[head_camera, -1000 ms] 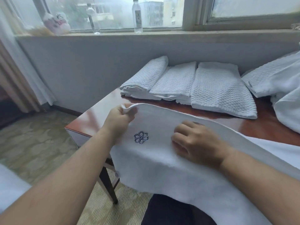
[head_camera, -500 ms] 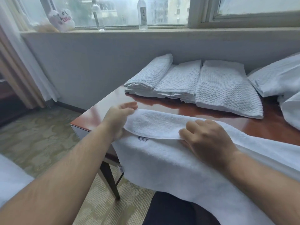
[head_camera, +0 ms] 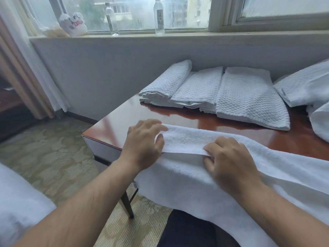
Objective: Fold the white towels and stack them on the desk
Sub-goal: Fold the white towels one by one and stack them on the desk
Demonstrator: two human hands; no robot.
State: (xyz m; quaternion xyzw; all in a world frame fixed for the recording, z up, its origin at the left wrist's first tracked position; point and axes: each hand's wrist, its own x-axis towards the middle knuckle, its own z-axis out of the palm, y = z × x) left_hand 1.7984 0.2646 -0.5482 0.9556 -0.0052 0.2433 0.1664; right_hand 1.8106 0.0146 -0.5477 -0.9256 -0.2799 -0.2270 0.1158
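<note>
Lap: dark trousers [head_camera: 187, 229] at the bottom edge, partly covered by cloth.
Bedding: something soft and white [head_camera: 17, 202] at the lower left, blurred.
White towel [head_camera: 178, 184]: lies along the near edge of the desk and hangs over it onto the lap. A narrow flap along its far side is folded back toward the person.
Left hand [head_camera: 142, 145]: at the flap's left end. The fingers are close together and nearly straight on top, with the thumb at the flap's near edge, so the end is pinched between them.
Right hand [head_camera: 229, 163]: further right along the flap. The fingers are curled, pinching the flap's near edge with the thumb on top.
Desk [head_camera: 121, 125]: glossy red-brown wood on a dark leg, with its left corner in view.
Folded towels [head_camera: 245, 97]: white and waffle-textured, lying side by side and overlapping at the back of the desk, against the wall.
Loose towels [head_camera: 306, 86]: a white heap at the desk's right end, just beside the folded ones.
Floor: pale patterned carpet.
Wall: plain grey, below a window sill.
Bottles: two clear ones [head_camera: 159, 16] [head_camera: 111, 16] stand upright on the sill, well apart. Whether they hold liquid cannot be told.
Plastic bag [head_camera: 73, 24]: white with red print, at the sill's left end. Its contents are hidden.
Curtain [head_camera: 26, 77]: hangs at the left.
Window: blurred buildings outside.
</note>
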